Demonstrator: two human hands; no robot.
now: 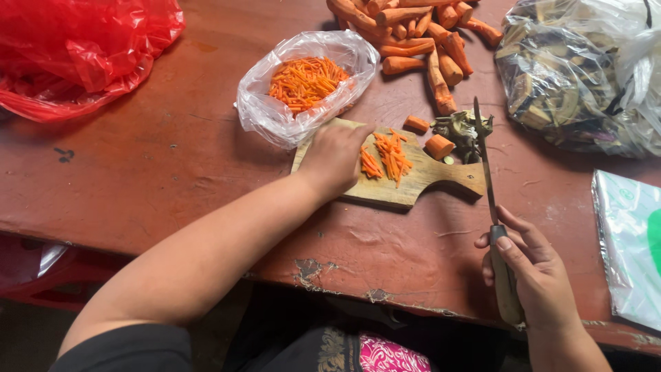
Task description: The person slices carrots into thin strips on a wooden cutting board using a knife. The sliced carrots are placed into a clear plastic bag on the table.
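Left hand (335,157) flat and empty on the cutting board (385,189) beside carrot sticks (385,157), right hand (533,275) gripping the knife (492,213) off-board: likely sticks nudged off onto the worktop (172,165).

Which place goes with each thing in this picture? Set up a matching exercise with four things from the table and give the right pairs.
Things:
1. knife
2. carrot strips
3. whole carrots
4. red plastic bag

Places:
A. at the table's far left corner
B. on the wooden cutting board
C. in the right hand
D. piled at the table's far edge, beyond the board

Pairs: 1-C, 2-B, 3-D, 4-A
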